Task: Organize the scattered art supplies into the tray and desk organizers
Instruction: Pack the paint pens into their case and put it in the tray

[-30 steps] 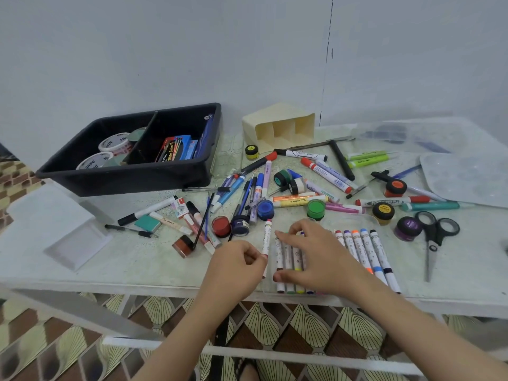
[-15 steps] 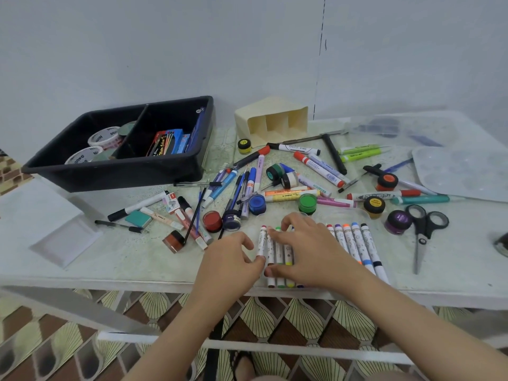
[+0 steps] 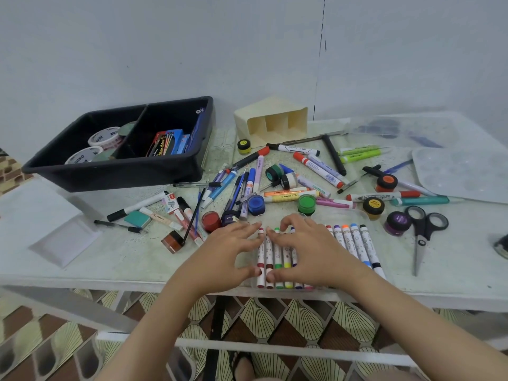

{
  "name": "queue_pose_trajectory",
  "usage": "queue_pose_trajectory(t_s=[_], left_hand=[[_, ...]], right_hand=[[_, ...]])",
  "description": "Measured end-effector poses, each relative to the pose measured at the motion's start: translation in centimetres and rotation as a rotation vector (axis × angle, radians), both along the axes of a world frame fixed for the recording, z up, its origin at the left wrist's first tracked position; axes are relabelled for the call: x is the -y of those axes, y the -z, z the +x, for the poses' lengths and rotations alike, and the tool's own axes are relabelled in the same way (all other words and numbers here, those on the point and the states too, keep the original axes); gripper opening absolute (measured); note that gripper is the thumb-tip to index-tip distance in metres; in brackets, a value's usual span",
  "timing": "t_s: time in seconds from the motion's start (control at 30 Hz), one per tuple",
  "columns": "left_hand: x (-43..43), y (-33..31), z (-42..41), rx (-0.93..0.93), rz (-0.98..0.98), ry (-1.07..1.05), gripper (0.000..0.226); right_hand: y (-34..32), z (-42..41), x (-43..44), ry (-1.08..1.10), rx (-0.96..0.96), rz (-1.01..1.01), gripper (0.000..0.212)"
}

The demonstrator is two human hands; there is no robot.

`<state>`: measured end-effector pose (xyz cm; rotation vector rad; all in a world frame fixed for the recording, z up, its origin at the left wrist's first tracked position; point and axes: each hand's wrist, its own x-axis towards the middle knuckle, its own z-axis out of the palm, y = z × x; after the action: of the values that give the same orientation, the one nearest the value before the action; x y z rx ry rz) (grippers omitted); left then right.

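You've got a black tray holding 2 white tape rolls with dark lettering, and a cream organizer. The markers at the near edge are white with red, green, yellow and blue ends. Nearby sit a red pot, a blue pot, a green pot and a purple pot. Your scissors have black handles. The table is speckled pale green, and the floor has a tan fan pattern.

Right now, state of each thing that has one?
marker row, capped, lying side by side
left hand, open, fingers against the marker row
right hand, open, resting on the marker row
scissors, closed, flat
cream organizer, tipped on its side, empty
black tray, upright, partly filled
brown jar, tipped on its side
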<state>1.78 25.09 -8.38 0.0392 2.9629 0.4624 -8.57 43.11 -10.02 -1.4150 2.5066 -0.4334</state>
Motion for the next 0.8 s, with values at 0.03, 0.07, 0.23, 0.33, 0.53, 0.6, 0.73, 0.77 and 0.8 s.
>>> queue_pose_trajectory(t_s=[0.03,0.07,0.23,0.33,0.53,0.6,0.73,0.77,0.8], left_hand=[[0.00,0.07,0.00,0.007,0.012,0.014,0.065],[0.03,0.11,-0.01,0.015,0.028,0.021,0.066],[0.36,0.30,-0.24,0.037,0.081,0.034,0.072],[0.47,0.50,-0.24,0.054,0.108,0.028,0.075],[0.42,0.79,-0.20,0.048,0.078,0.015,0.077],[0.37,0.74,-0.26,0.053,0.047,0.013,0.077],[0.19,0.65,-0.43,0.060,0.006,0.002,0.078],[0.16,0.65,-0.38,0.059,-0.003,0.000,0.078],[0.12,0.66,-0.37,0.057,-0.012,-0.002,0.078]], right_hand=[[-0.01,-0.02,0.03,0.000,0.000,0.000,0.085],[-0.02,-0.05,0.08,0.000,-0.003,0.002,0.085],[-0.01,-0.02,0.14,0.003,-0.010,0.000,0.085],[-0.01,-0.01,0.06,-0.002,-0.006,-0.001,0.085],[-0.09,-0.13,0.04,-0.021,0.011,0.034,0.088],[-0.18,-0.07,0.09,-0.020,0.005,0.036,0.088],[-0.23,0.05,0.11,-0.013,-0.002,0.033,0.089],[-0.23,0.11,0.10,-0.009,-0.001,0.035,0.089],[-0.23,0.16,0.09,-0.008,-0.004,0.036,0.089]])
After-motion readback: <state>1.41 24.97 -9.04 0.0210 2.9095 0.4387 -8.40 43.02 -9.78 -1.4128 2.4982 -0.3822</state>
